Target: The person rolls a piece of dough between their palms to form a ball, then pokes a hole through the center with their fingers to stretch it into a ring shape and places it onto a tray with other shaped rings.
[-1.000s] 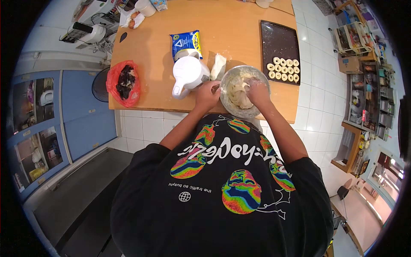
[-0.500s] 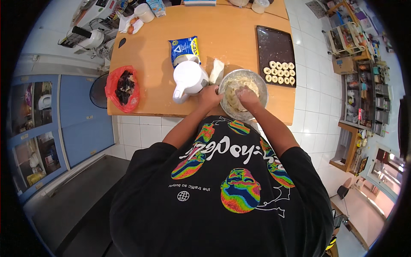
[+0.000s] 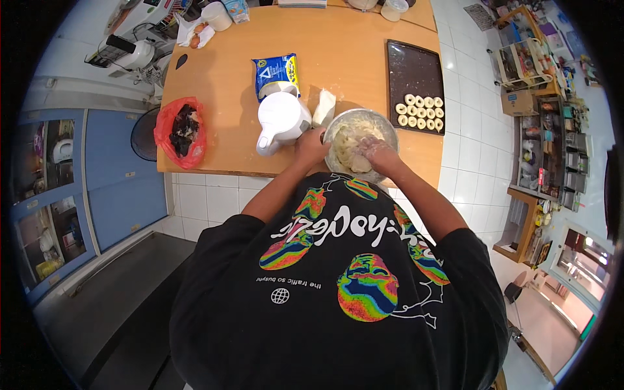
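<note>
My left hand (image 3: 312, 147) is closed on the left rim of a round metal mixing bowl (image 3: 392, 133). Inside the bowl lies pale, sticky dough (image 3: 348, 155), with loose flour smeared up the wall. My right hand (image 3: 380, 157) reaches in from the right, its floury fingers curled into the dough and partly hidden by it. Close beside my left hand stands a white jug (image 3: 283, 116). A white, elongated soft bundle (image 3: 324, 108) lies just behind the bowl's left edge.
A dark baking tray (image 3: 415, 70) with several ring-shaped dough pieces (image 3: 420, 112) sits at the right. A blue packet (image 3: 275, 73) lies behind the jug. A red plastic bag of dark scraps (image 3: 164, 130) is at the left edge, eggs (image 3: 196, 40) at the far left.
My right hand has shifted slightly within the bowl, and the dough under it looks more gathered toward the near side. My left hand stays on the rim. The whole view has moved slightly.
</note>
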Demonstrator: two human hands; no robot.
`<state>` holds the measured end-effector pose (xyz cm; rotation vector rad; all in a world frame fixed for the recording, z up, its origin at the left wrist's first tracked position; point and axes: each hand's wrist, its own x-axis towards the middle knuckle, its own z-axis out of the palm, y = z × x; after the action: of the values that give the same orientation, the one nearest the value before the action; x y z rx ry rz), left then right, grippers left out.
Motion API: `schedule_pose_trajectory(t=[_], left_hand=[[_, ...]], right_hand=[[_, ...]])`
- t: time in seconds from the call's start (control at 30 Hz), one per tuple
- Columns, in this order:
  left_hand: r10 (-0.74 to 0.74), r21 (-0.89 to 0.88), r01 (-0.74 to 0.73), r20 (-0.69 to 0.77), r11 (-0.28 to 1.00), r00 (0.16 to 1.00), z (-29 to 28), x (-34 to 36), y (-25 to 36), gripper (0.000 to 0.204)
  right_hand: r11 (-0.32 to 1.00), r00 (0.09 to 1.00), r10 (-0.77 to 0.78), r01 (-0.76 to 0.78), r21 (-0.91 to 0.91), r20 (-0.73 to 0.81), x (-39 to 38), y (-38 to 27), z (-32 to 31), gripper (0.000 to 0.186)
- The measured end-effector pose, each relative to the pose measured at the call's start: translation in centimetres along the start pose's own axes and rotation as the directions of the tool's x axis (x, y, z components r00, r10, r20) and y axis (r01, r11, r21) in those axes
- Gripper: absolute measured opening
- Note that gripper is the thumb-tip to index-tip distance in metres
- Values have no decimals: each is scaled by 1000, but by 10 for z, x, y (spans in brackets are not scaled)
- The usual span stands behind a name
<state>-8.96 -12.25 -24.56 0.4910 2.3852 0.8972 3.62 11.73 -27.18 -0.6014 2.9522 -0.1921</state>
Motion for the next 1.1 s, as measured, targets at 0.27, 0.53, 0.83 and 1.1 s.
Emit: schedule_pose_trajectory(t=[0.27, 0.53, 0.83, 1.1], left_hand=[[56, 67, -48, -130, 997, 990, 14, -2, -17, 38], [43, 101, -31, -121, 994, 992, 4, -6, -1, 33], [97, 59, -89, -143, 994, 985, 8, -4, -8, 31], [55, 37, -51, -118, 998, 991, 10, -3, -15, 35]], right_hand=[[999, 977, 42, -34, -41, 209, 34, -13, -11, 25], [787, 829, 556, -548, 283, 58, 31, -12, -4, 30], [-134, 522, 692, -586, 799, 499, 2, 4, 17, 36], [708, 773, 625, -504, 494, -107, 28, -19, -68, 33]])
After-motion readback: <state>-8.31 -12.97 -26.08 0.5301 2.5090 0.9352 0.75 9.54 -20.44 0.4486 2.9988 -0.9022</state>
